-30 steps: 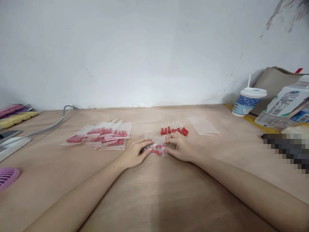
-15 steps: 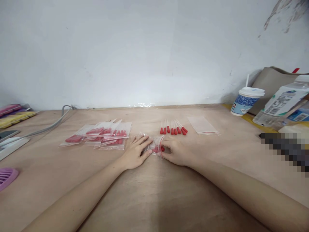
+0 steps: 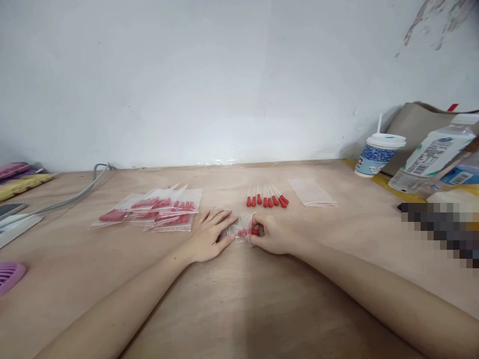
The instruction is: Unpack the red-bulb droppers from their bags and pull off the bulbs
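On the bench [image 3: 209, 309] lies the clear bag [image 3: 244, 220] with red bulbs [image 3: 255, 232] inside. Your right grip [image 3: 275, 234] pinches its mouth; your left grip [image 3: 210, 237] rests, spread out, upon its other end.

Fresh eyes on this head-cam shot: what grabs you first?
The row of red-ended pieces beyond the right hand. Then, mid-table, the crinkled clear bag between that and the left hand, red showing at its mouth. Last, the pile of bags with red contents, left of the row.
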Available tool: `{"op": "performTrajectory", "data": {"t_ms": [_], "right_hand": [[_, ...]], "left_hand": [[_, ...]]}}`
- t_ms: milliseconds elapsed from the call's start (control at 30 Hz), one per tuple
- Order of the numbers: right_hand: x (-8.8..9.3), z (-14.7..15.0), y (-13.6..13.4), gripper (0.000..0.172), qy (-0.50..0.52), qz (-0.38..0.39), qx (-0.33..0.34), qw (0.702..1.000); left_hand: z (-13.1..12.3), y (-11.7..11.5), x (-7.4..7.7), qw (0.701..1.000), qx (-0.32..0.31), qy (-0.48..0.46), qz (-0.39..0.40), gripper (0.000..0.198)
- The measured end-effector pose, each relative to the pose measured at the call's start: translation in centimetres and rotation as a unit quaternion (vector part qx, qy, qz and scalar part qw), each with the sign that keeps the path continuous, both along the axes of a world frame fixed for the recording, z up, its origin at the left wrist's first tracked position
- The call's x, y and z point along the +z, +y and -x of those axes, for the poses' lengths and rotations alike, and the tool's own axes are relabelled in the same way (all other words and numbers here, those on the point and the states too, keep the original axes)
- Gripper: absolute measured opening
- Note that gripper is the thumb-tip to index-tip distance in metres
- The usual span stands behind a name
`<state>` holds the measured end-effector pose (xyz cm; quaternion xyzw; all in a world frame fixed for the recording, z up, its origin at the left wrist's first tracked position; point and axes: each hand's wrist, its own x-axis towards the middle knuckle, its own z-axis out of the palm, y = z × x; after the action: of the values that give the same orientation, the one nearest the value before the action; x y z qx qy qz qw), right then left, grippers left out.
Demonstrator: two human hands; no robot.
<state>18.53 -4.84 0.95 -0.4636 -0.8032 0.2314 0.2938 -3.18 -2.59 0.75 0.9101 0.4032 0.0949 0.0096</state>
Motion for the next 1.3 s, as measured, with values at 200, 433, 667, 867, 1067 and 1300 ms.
{"op": "performTrajectory", "data": {"t_ms": [200, 433, 667, 867, 1067, 1300], "right_hand": [[-0.1, -0.7, 0.2, 0.012, 0.023, 0.039, 0.010, 0.999], [-0.6, -0.7, 0.2, 0.011, 0.029, 0.047, 0.015, 0.998], [-0.5, -1.5, 0.5, 0.009, 0.117, 0.076, 0.023, 0.990], [0.2, -2.2, 0.8, 0.014, 0.214, 0.122, 0.046, 0.968], [2.7, -5.4, 2.2, 0.026, 0.256, 0.153, 0.022, 0.954], [4.3, -10.0, 4.8, 0.026, 0.304, -0.055, -0.110, 0.945]], "left_hand": [[0.1, 0.1, -0.1, 1.000, -0.005, -0.009, 0.000, 0.048], [0.1, 0.0, 0.0, 1.000, -0.003, -0.022, 0.003, 0.048], [0.0, -0.1, 0.1, 0.999, 0.002, -0.031, -0.023, 0.047], [0.1, 0.0, 0.0, 0.998, 0.000, -0.043, -0.041, 0.045], [0.0, -0.1, 0.0, 0.996, -0.002, -0.063, -0.060, 0.045], [-0.1, -0.4, 0.4, 0.992, -0.045, -0.093, -0.075, 0.049]]}}
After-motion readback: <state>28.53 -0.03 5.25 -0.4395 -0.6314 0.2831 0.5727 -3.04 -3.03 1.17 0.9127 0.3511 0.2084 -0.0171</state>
